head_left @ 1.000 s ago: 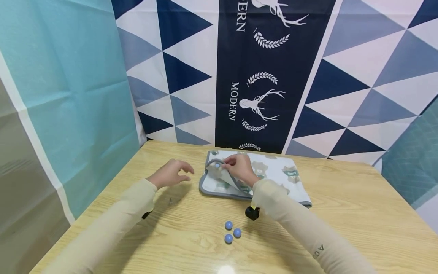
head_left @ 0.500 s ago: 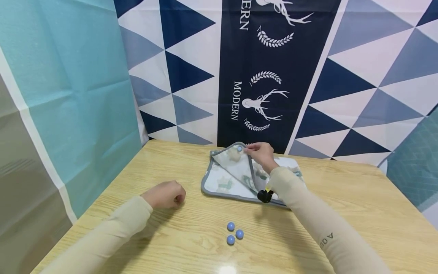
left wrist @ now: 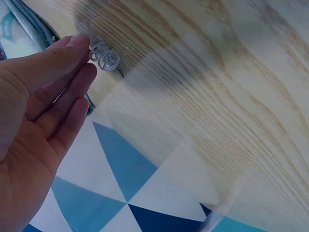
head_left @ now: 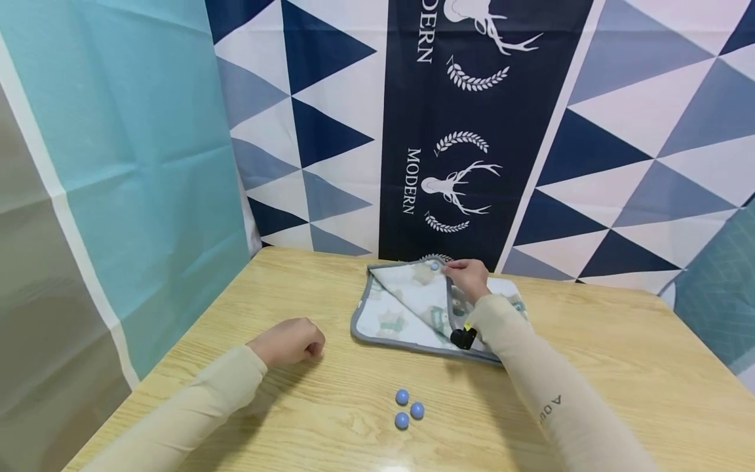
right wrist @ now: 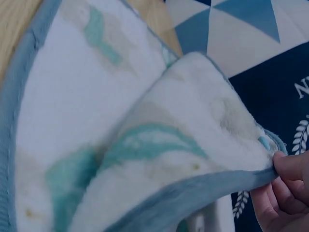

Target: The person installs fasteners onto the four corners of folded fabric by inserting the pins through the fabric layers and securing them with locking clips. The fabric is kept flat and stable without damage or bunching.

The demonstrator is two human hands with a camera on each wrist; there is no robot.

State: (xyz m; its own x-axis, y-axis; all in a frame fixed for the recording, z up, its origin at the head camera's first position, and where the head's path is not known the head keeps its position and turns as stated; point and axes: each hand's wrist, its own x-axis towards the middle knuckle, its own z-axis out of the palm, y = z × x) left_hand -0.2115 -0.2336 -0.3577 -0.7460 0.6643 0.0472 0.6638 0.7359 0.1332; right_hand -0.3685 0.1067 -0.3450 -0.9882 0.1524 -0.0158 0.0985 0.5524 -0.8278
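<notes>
A folded white blanket (head_left: pixel 377 318) with grey edging and an animal print lies at the back of the table. My right hand (head_left: pixel 468 276) pinches one corner of its top layer between thumb and fingers, folding it back. At that corner sits a small round blue piece (head_left: pixel 434 266), showing pale blue (right wrist: pixel 264 142) in the right wrist view. My left hand (head_left: pixel 291 342) is low over the table, left of the blanket. The left wrist view shows it pinching a clear plastic push pin (left wrist: pixel 107 59) with a thin metal point, at thumb and fingertips.
Three blue balls (head_left: pixel 402 420) lie together on the wooden table (head_left: pixel 330 419) in front of the blanket. Behind the table hangs a patterned cloth (head_left: pixel 336 124); a teal cloth (head_left: pixel 135 164) hangs at the left.
My right hand has lifted the blanket corner and carried it back and right, exposing the layer beneath. My left hand has moved toward me and its fingers have closed.
</notes>
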